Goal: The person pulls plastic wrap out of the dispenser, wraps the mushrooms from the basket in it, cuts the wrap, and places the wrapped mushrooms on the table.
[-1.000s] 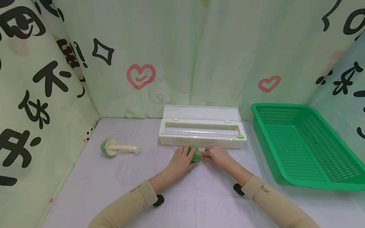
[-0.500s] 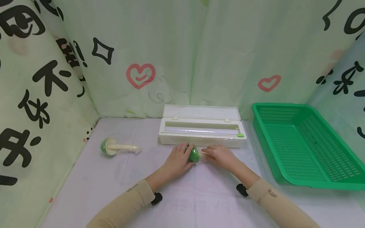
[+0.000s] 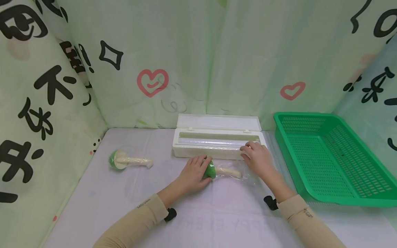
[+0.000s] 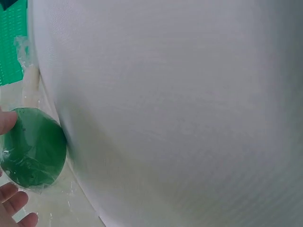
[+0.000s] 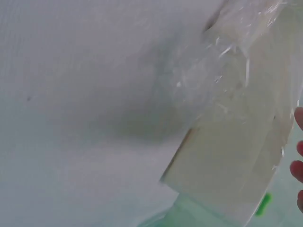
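Note:
A toy mushroom (image 3: 228, 172) with a green cap and cream stem lies under clear plastic film, its stem pointing right. My left hand (image 3: 193, 173) holds its green cap (image 4: 34, 149), thumb on one side and fingers on the other. Behind it stands a white cling film dispenser (image 3: 204, 152) with its lid up and a film roll (image 3: 211, 142) inside. My right hand (image 3: 258, 159) is over the dispenser's right front, fingers slightly bent. In the right wrist view, loose film (image 5: 222, 71) hangs across the dispenser's front, near my fingertips (image 5: 297, 170); the green slider (image 5: 263, 204) is apart from them.
A second toy mushroom (image 3: 131, 161), wrapped in film, lies at the left of the white table (image 3: 173, 220). At the right stands a green plastic basket (image 3: 313, 193). Printed curtains (image 3: 192, 69) enclose the back and sides.
My right hand has left the mushroom's stem and moved up and right to the dispenser's right end, uncovering the stem and film. My left hand stays on the cap.

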Demonstrator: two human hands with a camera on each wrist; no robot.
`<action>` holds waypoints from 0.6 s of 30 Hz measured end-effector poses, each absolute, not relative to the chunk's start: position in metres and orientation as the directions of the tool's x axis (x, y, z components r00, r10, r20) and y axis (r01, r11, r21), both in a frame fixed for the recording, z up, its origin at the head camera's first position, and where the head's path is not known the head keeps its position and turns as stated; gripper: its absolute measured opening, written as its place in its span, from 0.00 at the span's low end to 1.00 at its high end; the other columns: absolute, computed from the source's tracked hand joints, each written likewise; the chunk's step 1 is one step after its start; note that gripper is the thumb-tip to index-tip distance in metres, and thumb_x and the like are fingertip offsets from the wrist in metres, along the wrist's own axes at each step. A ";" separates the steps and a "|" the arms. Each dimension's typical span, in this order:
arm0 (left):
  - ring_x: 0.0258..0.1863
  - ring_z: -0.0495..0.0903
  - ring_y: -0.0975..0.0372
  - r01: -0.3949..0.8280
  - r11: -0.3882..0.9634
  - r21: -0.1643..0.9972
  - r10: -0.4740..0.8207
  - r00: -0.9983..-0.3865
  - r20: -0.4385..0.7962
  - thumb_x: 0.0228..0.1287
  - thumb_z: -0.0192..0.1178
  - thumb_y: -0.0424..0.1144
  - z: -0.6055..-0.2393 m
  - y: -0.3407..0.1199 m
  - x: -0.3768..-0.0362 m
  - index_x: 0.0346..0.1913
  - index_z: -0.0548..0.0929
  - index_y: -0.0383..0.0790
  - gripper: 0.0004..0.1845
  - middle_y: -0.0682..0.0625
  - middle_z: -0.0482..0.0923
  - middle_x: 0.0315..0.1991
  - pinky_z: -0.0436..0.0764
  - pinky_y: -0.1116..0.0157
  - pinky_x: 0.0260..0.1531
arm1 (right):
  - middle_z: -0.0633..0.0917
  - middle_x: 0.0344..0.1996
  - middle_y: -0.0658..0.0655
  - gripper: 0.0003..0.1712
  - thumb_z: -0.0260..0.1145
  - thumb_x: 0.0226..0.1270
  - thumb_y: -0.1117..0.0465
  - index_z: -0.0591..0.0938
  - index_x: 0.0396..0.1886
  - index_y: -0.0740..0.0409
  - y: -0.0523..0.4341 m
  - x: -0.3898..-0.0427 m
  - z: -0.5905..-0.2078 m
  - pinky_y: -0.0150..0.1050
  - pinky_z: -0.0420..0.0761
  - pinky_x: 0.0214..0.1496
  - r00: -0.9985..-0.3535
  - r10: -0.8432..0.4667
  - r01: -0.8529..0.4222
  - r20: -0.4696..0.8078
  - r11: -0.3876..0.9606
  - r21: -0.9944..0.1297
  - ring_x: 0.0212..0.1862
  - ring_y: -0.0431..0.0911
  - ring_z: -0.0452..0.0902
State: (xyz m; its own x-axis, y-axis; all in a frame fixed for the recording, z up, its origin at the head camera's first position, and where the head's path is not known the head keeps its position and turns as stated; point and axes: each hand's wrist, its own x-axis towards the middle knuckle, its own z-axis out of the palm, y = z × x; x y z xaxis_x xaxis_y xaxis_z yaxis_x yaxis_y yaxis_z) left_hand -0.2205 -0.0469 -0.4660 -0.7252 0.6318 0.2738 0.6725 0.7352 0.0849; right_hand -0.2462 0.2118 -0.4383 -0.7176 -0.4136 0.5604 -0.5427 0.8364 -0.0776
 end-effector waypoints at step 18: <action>0.56 0.65 0.55 0.655 0.747 0.114 0.623 -0.749 0.227 0.57 0.57 0.53 -0.463 -0.047 -0.221 0.62 0.63 0.41 0.33 0.45 0.66 0.55 0.65 0.58 0.55 | 0.79 0.23 0.59 0.10 0.70 0.40 0.78 0.80 0.25 0.66 0.247 -0.248 -0.453 0.45 0.74 0.28 -0.656 -0.341 -0.550 0.673 0.826 -0.118 0.26 0.54 0.75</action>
State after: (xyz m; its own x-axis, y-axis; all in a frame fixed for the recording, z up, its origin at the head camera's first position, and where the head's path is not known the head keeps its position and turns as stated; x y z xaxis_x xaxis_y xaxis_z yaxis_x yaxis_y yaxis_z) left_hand -0.2209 -0.0468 -0.4634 -0.7487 0.6227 0.2271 0.6555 0.7466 0.1139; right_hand -0.2483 0.2471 -0.4528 -0.6560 -0.3408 0.6735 -0.5505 0.8265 -0.1180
